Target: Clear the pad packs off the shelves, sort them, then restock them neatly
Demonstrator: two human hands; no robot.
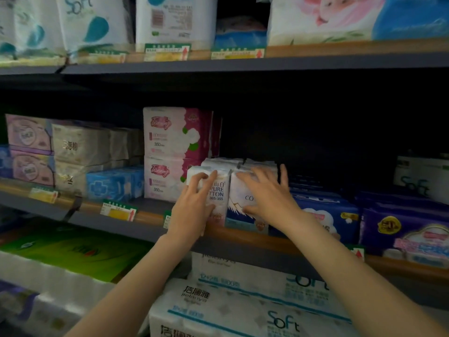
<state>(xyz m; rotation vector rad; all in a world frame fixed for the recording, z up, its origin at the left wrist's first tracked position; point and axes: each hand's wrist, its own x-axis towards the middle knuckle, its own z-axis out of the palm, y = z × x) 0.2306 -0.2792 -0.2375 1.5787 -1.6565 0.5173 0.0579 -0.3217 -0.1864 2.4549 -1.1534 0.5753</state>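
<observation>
- Left hand [194,205] grips the left white pack [217,190], fingers curled over its top front.
- Right hand [267,195] lies flat, fingers straight, on the neighbouring pack [243,203], touching beside it.
- Both packs stand upright at the shelf [243,233] edge.

**Colour and Pattern Findings: Middle Shelf**

White pack [218,190]: white wrapper, dark blue lettering, pinkish base. Adjacent pack [243,203]: white above, blue mountain motif below. Stacked pink packs [175,152]: white fronts, magenta side bands, red script, green-and-white floral marks. Light blue pack [111,183]: white cross pattern. Grey-beige packs [80,147]: dull, dark characters. Lilac packs [29,149]: white oval emblems. Navy packs [403,222]: yellow badge. Shelf edge [243,233]: orange-brown strip over grey. Price tags [119,210]: green, white, yellow.
</observation>
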